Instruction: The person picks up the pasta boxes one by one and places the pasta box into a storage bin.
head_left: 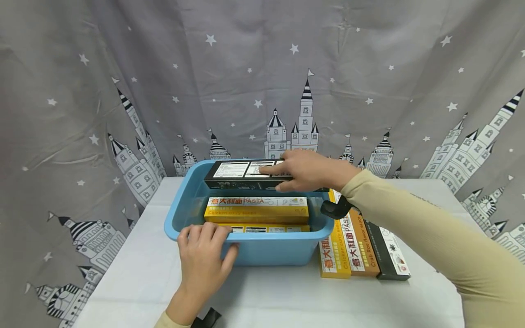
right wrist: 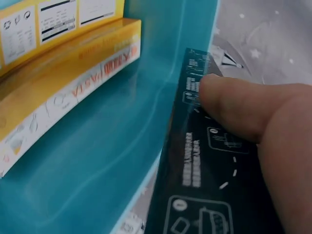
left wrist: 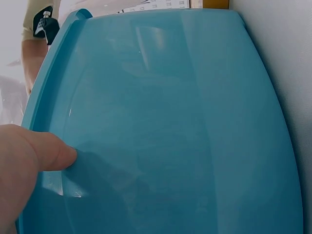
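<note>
My right hand (head_left: 305, 171) holds a black pasta box (head_left: 234, 183) with white label panels over the far side of a blue plastic bin (head_left: 266, 250). In the right wrist view, the thumb presses on the side of this black box (right wrist: 195, 165), which lies above the bin's wall. At the near rim, my left hand (head_left: 205, 259) grips the bin, fingers hooked over the edge and thumb on the outer wall (left wrist: 146, 122). Inside the bin stand a yellow chicken curry pasta box (head_left: 256, 212) and, nearer me, another yellow box (head_left: 276, 228).
Right of the bin, a yellow pasta box (head_left: 340, 255), an orange crab roe one (head_left: 362, 246) and a black one (head_left: 387, 250) lie side by side on the white-covered table (head_left: 287, 296). A grey castle-patterned curtain (head_left: 246, 68) hangs behind.
</note>
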A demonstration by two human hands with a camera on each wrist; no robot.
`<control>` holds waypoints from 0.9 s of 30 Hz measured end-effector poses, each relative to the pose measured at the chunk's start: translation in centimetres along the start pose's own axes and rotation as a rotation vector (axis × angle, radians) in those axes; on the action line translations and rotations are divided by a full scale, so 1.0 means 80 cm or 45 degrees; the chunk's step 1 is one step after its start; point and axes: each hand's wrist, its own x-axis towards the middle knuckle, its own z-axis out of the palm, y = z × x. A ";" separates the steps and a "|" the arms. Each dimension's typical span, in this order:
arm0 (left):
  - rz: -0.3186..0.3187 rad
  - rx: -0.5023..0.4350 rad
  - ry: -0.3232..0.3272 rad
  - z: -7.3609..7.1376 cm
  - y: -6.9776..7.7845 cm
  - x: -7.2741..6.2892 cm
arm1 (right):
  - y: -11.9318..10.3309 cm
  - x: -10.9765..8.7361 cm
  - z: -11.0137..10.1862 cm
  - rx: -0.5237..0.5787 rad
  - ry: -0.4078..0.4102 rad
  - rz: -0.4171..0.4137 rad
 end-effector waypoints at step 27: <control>0.013 0.003 0.013 0.000 0.000 0.001 | -0.016 0.065 0.072 0.124 -0.214 0.117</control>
